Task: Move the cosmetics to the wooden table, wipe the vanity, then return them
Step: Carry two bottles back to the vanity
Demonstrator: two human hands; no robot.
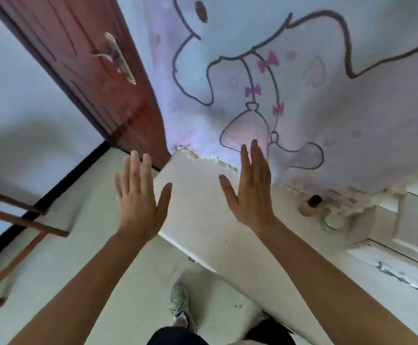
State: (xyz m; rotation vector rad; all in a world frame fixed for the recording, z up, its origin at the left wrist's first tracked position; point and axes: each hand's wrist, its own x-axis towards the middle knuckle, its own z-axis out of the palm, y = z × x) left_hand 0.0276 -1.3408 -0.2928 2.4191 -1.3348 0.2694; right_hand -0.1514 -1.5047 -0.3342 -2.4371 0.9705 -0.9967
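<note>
Currently both arms are extended forward at about the same height, bare to the elbow. The left hand is raised with fingers straight and slightly fanned, thumb out to the side, back of the hand towards the person. It holds nothing and hangs over the left end of the white vanity. The right hand mirrors it: fingers straight and close together, thumb splayed, nothing held, above the vanity top near its back edge. The two hands are apart and do not touch the surface.

One small bottle with a dark cap and a pale body stands on the vanity against the wall, right of the right hand. Just beside it sits a round white jar; the contents of either cannot be told.

Behind the vanity is a wall mural of a cartoon figure. Left of the vanity stand a reddish door and, nearer, a wooden frame. A shoe rests on the floor in front of the vanity.
</note>
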